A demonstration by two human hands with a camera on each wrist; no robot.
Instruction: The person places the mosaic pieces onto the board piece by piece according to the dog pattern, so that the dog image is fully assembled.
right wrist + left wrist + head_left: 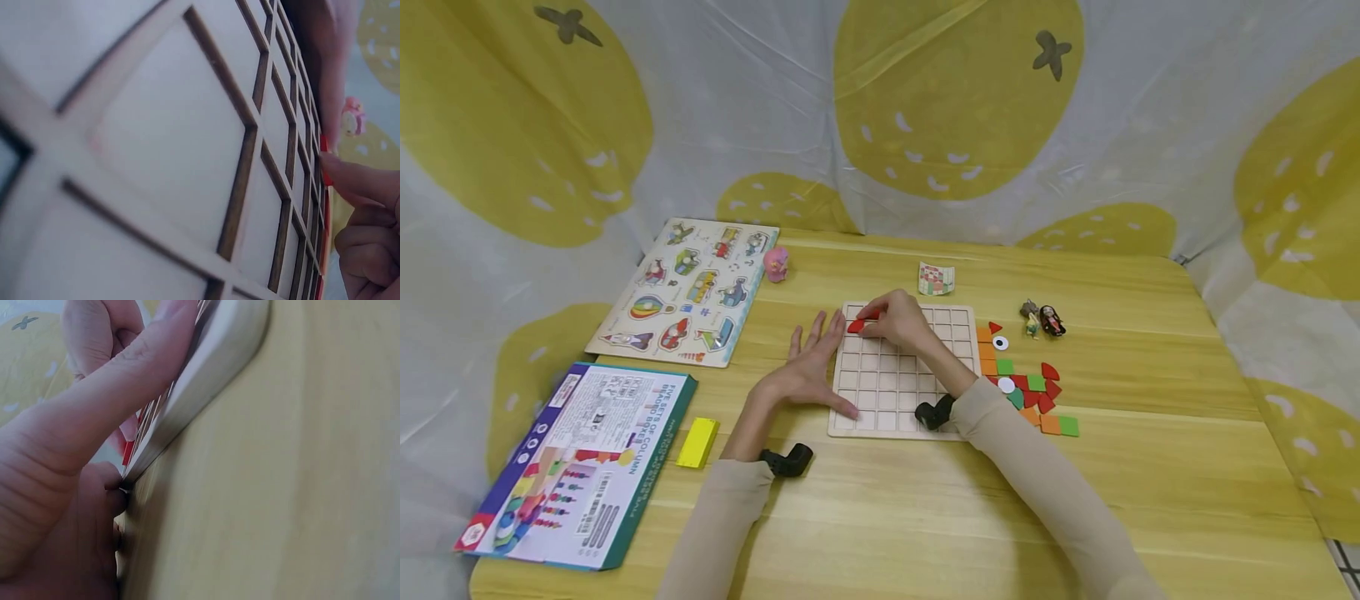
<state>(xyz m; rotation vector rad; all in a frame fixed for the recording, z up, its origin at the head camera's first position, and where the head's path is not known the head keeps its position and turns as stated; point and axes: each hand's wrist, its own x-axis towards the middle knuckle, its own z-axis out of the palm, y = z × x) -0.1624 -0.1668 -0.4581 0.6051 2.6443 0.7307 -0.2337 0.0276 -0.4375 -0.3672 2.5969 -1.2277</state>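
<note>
A wooden grid board lies on the table before me. My left hand is spread along its left side, thumb on the near left corner and fingertips at the far left edge. My right hand reaches over the board and pinches a small red piece between thumb and fingertips at the far left cells. Another bit of red shows beside these fingers, partly covered by them. In the right wrist view the thumb and a finger meet at the red piece, low against the grid.
Right of the board lie loose orange, green, red and white pieces. Two small figures and a pattern card are farther back. Leftward are a picture puzzle, a pink toy, a box and a yellow block.
</note>
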